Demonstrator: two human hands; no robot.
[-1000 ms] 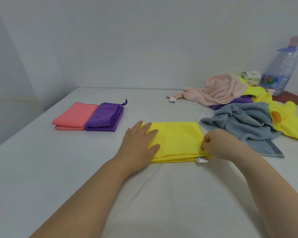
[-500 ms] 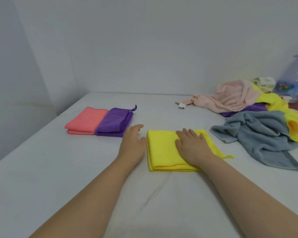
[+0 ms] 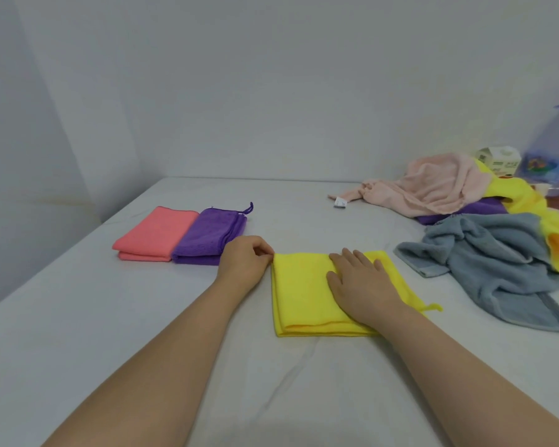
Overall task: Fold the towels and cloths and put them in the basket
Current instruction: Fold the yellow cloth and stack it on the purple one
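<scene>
**STATUS: YELLOW CLOTH FOLDED, BOTH HANDS ON IT**

1. Ref. point: the yellow cloth [image 3: 304,291], folded to a rectangle, lies flat on the white table [image 3: 110,333] at ctr of view. All clock directions are taken from it, 12 = away from the person.

2. L hand [image 3: 244,262]: at approx. 10 o'clock, at the cloth's far-left corner. Fingers curled; thumb and fingertips pinch that corner.

3. R hand [image 3: 359,282]: lies palm down on the cloth's right half, fingers straight and slightly spread, pointing to approx. 11 o'clock. Nothing gripped; it presses flat.

4. Cloth detail: folded layers show along the near edge at 6 o'clock. A small hanging loop [image 3: 433,307] sticks out at the near-right corner, approx. 4 o'clock.

5. Folded items: purple cloth [image 3: 210,237] at 10 o'clock, just beyond the L hand; coral cloth [image 3: 155,233] touches its left side.

6. Unfolded items: grey towel [image 3: 484,262], crumpled, at 2–3 o'clock, near but apart from the yellow cloth. Further out at 1–2 o'clock: pink towel [image 3: 439,185], a 2nd purple cloth [image 3: 465,211] partly under it, and a yellow towel [image 3: 523,201].

7. Other: small carton [image 3: 499,159] and clear water bottle [image 3: 552,156] behind the pile at 2 o'clock.
</scene>
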